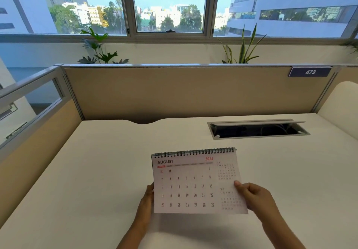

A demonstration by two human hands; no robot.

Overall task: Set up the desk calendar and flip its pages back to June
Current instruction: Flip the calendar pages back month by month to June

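Most of my left hand [148, 200] is hidden behind the calendar [195, 183]; only its edge shows, so I cannot tell how its fingers sit. Of my right hand [253, 198], the fingers behind the page are hidden too. Both my forearms are cut off by the near edge. The weekday headings and the small side months are too blurred to read. The calendar's stand is hidden.
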